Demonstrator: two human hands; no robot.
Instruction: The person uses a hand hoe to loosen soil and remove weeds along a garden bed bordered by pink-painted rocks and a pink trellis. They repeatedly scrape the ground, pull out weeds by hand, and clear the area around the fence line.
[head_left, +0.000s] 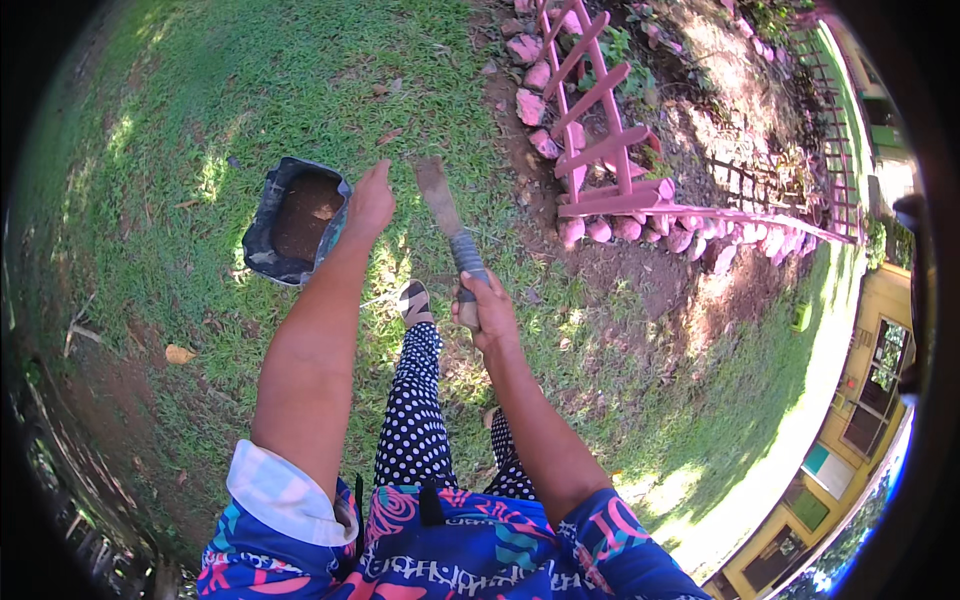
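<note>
My right hand (491, 307) grips a short, worn machete-like tool by its handle (469, 259), which is bound in dark wrapping. Its broad, brownish blade (439, 195) points away from me over the grass. My left hand (373, 196) is stretched forward beside the right rim of a dark, open-topped square container (259, 251). Brown soil (304, 217) lies inside. My left forearm covers part of that rim. The fingers of the left hand are partly hidden, so whether they hold the container is unclear.
A pink wooden fence (615, 202) edged with pink-painted stones (531, 109) encloses a planted bed at the upper right. Grass and bare soil (637, 281) surround my shoe (414, 301). A dry leaf (180, 354) lies left; a yellow building (832, 427) stands far right.
</note>
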